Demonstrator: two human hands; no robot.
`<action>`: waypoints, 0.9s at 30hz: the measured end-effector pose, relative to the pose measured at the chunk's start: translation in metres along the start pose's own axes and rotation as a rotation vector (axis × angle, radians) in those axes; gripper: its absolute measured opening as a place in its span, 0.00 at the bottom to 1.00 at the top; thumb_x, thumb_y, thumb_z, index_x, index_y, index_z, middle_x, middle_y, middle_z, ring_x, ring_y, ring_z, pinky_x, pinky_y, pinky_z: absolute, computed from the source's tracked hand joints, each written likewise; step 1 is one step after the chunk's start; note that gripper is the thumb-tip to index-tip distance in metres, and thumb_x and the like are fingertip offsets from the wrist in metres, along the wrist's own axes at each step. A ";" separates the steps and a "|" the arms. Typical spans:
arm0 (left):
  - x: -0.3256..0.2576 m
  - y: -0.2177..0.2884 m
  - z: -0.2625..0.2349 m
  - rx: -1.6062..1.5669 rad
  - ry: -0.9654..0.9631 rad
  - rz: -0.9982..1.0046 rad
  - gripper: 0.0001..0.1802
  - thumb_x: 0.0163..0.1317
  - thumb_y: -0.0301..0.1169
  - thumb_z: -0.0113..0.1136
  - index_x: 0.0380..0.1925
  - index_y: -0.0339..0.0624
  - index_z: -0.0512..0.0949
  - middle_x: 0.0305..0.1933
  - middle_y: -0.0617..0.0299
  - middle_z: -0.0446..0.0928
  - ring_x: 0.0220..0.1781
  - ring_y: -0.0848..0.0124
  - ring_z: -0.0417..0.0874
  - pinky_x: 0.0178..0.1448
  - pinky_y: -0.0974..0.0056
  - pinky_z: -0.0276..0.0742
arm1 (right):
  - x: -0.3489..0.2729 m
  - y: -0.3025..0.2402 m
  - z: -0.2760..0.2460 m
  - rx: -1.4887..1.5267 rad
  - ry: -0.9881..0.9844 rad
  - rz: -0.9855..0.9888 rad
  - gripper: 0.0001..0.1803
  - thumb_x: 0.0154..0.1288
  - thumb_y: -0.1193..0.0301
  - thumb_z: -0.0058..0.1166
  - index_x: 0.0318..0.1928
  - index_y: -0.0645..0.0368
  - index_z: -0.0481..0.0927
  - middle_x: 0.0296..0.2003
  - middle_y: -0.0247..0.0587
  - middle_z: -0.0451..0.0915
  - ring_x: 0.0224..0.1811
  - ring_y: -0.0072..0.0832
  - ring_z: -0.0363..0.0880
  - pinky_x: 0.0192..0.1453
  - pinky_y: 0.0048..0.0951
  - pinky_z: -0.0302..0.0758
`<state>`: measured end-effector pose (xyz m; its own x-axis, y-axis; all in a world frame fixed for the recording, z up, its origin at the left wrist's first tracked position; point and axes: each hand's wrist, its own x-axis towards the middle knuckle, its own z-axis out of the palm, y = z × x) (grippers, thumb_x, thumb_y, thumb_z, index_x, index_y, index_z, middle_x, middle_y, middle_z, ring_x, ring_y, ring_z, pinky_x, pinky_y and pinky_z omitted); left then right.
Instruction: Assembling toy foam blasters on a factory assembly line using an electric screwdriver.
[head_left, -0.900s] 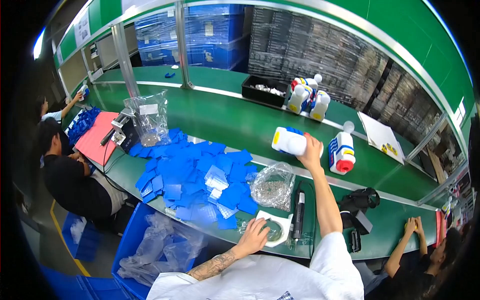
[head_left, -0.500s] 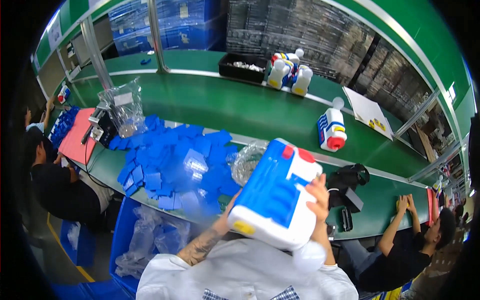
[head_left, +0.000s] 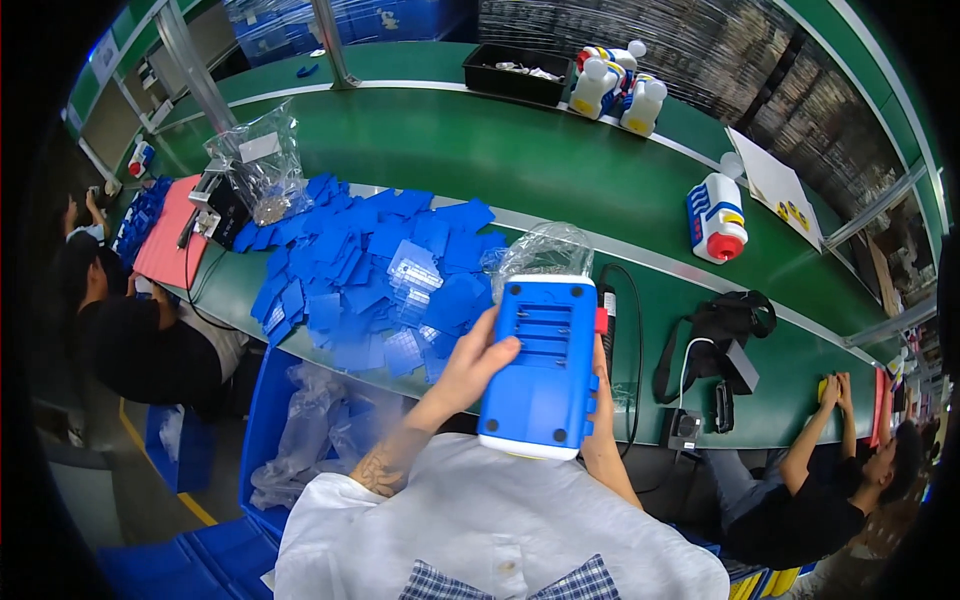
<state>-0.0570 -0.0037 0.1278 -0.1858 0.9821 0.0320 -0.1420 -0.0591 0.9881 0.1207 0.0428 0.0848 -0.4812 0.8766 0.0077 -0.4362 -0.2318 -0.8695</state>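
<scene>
In front of my chest I hold a blue-and-white plastic battery device [head_left: 540,385], its blue back facing up. The battery compartment [head_left: 543,332] on that back is uncovered, with metal contacts showing and no batteries in it. A red part sticks out at its right edge. My left hand [head_left: 468,365] grips the left side, thumb lying on the blue back by the compartment. My right hand [head_left: 600,430] supports the right side, its fingers mostly hidden. Beyond my left hand spreads a pile of flat blue plastic pieces [head_left: 350,245], and a clear plastic bag [head_left: 548,248] lies behind the device.
A black cylindrical tool [head_left: 608,325] with a cable lies to the right, near a black strapped bag [head_left: 700,335]. Similar devices [head_left: 717,215] and a black parts tray [head_left: 517,75] stand farther back. A blue bin [head_left: 265,440] holds clear bags. Co-workers sit on both sides.
The device has been turned over, so its blue back with the compartment now faces up. My left thumb has come onto that back. The whole view has shifted.
</scene>
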 end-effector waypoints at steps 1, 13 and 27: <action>0.001 -0.002 0.000 0.060 -0.012 0.018 0.30 0.58 0.38 0.51 0.56 0.33 0.57 0.44 0.52 0.72 0.45 0.69 0.73 0.48 0.67 0.68 | -0.003 0.005 -0.003 0.002 -0.008 0.007 0.39 0.62 0.52 0.38 0.65 0.58 0.40 0.65 0.44 0.42 0.65 0.34 0.50 0.64 0.32 0.54; -0.011 -0.014 0.010 0.469 -0.116 -0.071 0.40 0.51 0.44 0.58 0.59 0.37 0.52 0.25 0.46 0.74 0.26 0.59 0.77 0.30 0.61 0.70 | -0.011 -0.016 -0.023 -0.519 0.248 0.133 0.21 0.67 0.65 0.33 0.57 0.62 0.61 0.52 0.44 0.65 0.55 0.28 0.64 0.53 0.26 0.65; 0.030 -0.052 -0.056 1.068 0.136 0.288 0.23 0.45 0.27 0.61 0.44 0.39 0.71 0.39 0.52 0.72 0.45 0.60 0.73 0.46 0.59 0.69 | 0.016 -0.027 0.003 -0.643 0.083 -0.219 0.30 0.56 0.71 0.51 0.58 0.60 0.58 0.46 0.45 0.68 0.44 0.28 0.71 0.45 0.26 0.71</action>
<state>-0.1099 0.0184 0.0689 -0.1917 0.9247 0.3290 0.8207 -0.0328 0.5704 0.1218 0.0619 0.1097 -0.3626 0.9099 0.2014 0.0334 0.2287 -0.9729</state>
